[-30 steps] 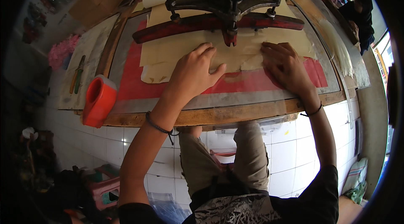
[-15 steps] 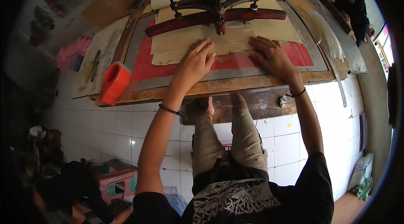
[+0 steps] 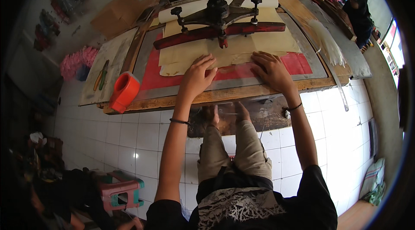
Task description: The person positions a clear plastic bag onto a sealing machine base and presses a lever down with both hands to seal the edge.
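My left hand (image 3: pixel 196 76) lies at the front edge of a cream sheet (image 3: pixel 183 53), its fingers stretched forward and the thumb apart. My right hand (image 3: pixel 274 73) rests on the same edge farther right, fingers extended and pressing down flat. A faint see-through film seems to span between the hands and over the table edge; its outline is hard to make out. Beneath the cream sheet shows a red sheet (image 3: pixel 149 76). Beyond my fingertips a black metal press head (image 3: pixel 218 14) carries a curved red bar (image 3: pixel 181 42) above the sheet.
An orange-red tape dispenser (image 3: pixel 125 89) sits at the left front corner of the wooden-edged table (image 3: pixel 173 100). Pliers (image 3: pixel 101 76) lie farther left. Right of the sheets are a metal ruler (image 3: pixel 339 85) and pale strips (image 3: pixel 328 40). Other people (image 3: pixel 361 9) are at far right and lower left.
The whole view has shifted slightly, so the table and press sit lower in the picture. Both hands keep nearly the same place at the cream sheet's front edge.
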### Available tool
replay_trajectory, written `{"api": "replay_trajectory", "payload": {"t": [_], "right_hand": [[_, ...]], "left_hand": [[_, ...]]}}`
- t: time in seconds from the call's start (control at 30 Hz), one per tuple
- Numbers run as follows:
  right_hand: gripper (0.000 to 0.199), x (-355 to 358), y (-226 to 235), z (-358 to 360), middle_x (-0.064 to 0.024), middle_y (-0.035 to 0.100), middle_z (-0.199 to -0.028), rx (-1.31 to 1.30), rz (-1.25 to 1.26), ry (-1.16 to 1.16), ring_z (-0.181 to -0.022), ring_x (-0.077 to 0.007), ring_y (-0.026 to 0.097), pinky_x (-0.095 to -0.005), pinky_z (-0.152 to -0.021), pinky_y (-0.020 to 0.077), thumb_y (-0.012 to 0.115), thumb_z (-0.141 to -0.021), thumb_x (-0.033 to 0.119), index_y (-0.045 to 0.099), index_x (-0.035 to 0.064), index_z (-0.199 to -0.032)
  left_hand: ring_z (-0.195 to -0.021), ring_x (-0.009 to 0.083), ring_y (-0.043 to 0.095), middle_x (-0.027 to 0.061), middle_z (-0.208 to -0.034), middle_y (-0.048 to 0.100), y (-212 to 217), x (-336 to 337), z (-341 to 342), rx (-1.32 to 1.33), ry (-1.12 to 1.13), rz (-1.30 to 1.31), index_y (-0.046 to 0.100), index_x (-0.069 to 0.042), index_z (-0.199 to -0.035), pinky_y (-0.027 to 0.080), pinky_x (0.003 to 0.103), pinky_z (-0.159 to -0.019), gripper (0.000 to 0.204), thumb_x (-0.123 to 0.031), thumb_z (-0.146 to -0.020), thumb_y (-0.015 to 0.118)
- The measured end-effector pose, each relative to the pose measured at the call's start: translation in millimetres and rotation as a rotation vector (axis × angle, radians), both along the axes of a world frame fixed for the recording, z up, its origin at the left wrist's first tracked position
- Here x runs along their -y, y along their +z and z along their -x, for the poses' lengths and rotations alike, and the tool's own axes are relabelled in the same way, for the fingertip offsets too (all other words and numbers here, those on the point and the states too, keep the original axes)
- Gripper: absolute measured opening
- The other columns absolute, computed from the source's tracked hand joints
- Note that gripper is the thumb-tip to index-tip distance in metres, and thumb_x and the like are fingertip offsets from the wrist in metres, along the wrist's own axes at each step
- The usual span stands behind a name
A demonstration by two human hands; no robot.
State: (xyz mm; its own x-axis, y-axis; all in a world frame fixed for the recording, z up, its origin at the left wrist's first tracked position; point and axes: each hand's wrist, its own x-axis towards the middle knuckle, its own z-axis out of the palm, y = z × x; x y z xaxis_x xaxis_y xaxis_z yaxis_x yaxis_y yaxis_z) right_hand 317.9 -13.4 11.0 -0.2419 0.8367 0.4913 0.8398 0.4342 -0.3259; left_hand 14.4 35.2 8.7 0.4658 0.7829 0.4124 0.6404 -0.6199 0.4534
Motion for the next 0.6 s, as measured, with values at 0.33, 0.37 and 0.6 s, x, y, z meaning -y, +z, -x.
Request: {"api": "replay_trajectory", "payload": {"t": [0.33,0.37,0.6], "right_hand": [[0.033,37.1,4.9,19.4,-0.0157,0.069,-0.131,-0.073,-0.055,-0.101,-0.132,-0.033,0.058,-0.0452,-0.111,0.0428,0.066,-0.098,0.026,0.073,0.0018,-0.12],[0.033,38.4,3.3,19.6,-0.0156,0.07,-0.131,-0.075,-0.065,-0.115,-0.132,-0.0329,0.058,-0.0452,-0.111,0.0429,0.065,-0.098,0.025,0.073,0.0017,-0.119],[0.028,38.0,-2.5,19.4,-0.0157,0.071,-0.127,-0.106,-0.114,-0.13,-0.128,-0.0327,0.061,-0.0456,-0.11,0.0435,0.064,-0.096,0.02,0.075,0.0031,-0.116]], "left_hand": [[-0.149,0.0329,0.039,0.0109,-0.157,0.049,-4.5,36.7,8.6,-0.094,0.023,-0.034,0.056,-0.008,-0.146,0.032,0.044,-0.123,0.054,-0.036,-0.101,0.063],[-0.149,0.0329,0.039,0.0109,-0.157,0.049,-4.0,36.6,8.1,-0.088,0.022,-0.03,0.056,-0.007,-0.146,0.033,0.044,-0.123,0.054,-0.036,-0.101,0.063],[-0.148,0.0332,0.04,0.0122,-0.155,0.051,-1.1,38.8,5.7,-0.056,0.03,-0.013,0.059,-0.007,-0.143,0.033,0.044,-0.122,0.051,-0.035,-0.1,0.064]]}}
